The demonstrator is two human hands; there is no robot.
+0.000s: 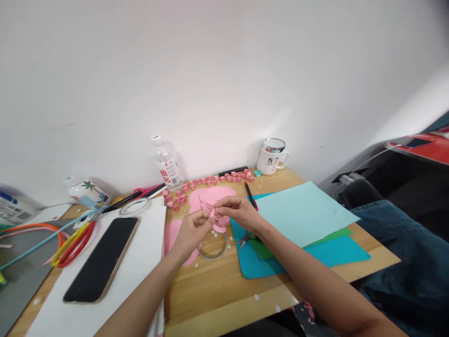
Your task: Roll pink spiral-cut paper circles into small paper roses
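Both hands meet above the middle of the tabletop (210, 290). The right hand (235, 210) pinches a small pink paper piece (215, 216) between thumb and fingertips. The left hand (193, 230), fingers curled, nips the same piece from the opposite side. I judge the fingertip grip suits a piece too small and thin for a fuller hold. The piece is held just clear of the wood, over the pink cutouts (210, 194).

A clear tape ring (212, 249) lies flat directly beneath the hands, and small scissors (244, 239) rest on the near edge of the teal sheet (315, 256) just beside the right wrist. Both appear placed for short reach. White scraps are scattered on the wood around the ring.

A row of small pink rolled pieces (210, 180) runs along the back edge, apparently set well away from the hands. A water bottle (167, 164) and a white mug (271, 158) also stand at the back edge, against the wall.

Toward the right edge a light blue sheet (301, 211) overlaps a green sheet (333, 234) and the teal one. Left of the hands, a phone (101, 257) lies face up on a white sheet (143, 252), with a second tape ring (135, 206) at that sheet's far corner.
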